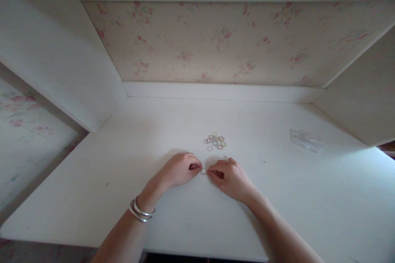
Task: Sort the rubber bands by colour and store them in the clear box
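Note:
A small thin ring-shaped band (pixel 203 171) shows between my two hands, low over the white tabletop or lying on it. At its left edge, my left hand (pixel 182 169) is closed in a pinch, thumb and forefinger touching the band. My right hand (pixel 231 177) is pinched too, with its fingertips right beside the band's other edge; whether they grip anything is too small to tell. Just beyond the hands lies a loose pile of similar thin bands (pixel 215 140) in pale mixed colours. One single band (pixel 210 148) rests at the pile's near side.
A crumpled clear plastic bag (pixel 306 140) lies to the right on the white table (pixel 191 224). Tiny dark specks dot the surface at left and right. White side panels and a low back ledge (pixel 222 91) enclose the table's far end, below floral wallpaper.

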Available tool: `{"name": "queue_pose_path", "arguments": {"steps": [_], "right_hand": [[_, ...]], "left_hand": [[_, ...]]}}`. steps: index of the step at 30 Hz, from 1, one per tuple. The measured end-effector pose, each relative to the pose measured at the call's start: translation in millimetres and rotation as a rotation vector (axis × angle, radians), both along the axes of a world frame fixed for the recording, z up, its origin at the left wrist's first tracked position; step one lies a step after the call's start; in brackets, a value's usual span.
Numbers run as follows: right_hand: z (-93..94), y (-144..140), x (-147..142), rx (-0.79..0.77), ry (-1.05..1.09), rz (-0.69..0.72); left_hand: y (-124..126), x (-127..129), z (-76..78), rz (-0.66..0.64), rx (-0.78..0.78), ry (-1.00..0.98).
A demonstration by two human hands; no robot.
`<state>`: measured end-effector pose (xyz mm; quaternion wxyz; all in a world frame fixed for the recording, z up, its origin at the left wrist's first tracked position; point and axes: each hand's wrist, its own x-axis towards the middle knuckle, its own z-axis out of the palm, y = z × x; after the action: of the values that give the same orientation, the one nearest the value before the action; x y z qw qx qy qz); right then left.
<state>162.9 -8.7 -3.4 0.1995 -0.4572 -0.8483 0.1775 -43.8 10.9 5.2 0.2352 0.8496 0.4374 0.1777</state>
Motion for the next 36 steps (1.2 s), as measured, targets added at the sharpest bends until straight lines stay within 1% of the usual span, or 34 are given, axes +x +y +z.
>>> {"name": "queue_pose_path", "arguments": {"steps": [7, 11, 15, 19, 22, 25, 30, 32, 36], "right_hand": [[-1.2, 0, -1, 0.011, 0.024, 0.007], [0.5, 2, 1, -0.003, 0.049, -0.024], [0.0, 7, 5, -0.018, 0.103, -0.134], [-2.9, 13, 7, -0.045, 0.184, -0.27], [-3.6, 16, 7, -0.072, 0.251, -0.336], [-3.6, 17, 9, -0.09, 0.29, -0.36], [-4.8, 18, 11, -0.124, 0.325, -0.347], [-5.4, 18, 10, -0.129, 0.328, -0.343], [-5.2, 17, 10, -0.118, 0.322, -0.31]], "left_hand": [[1, 0, -0.5, -0.026, -0.018, -0.01], [1, -1, 0.6, 0.001, -0.011, -0.008], [1, 4, 2.8, 0.084, 0.002, -0.053], [5, 20, 1.7, 0.176, 0.022, -0.1], [12, 31, -1.2, 0.209, 0.05, -0.062], [20, 38, -2.2, 0.199, 0.082, 0.037], [25, 43, 2.5, 0.162, 0.148, 0.187], [25, 47, 4.2, 0.147, 0.161, 0.224], [27, 53, 6.1, 0.079, 0.169, 0.259]]}}
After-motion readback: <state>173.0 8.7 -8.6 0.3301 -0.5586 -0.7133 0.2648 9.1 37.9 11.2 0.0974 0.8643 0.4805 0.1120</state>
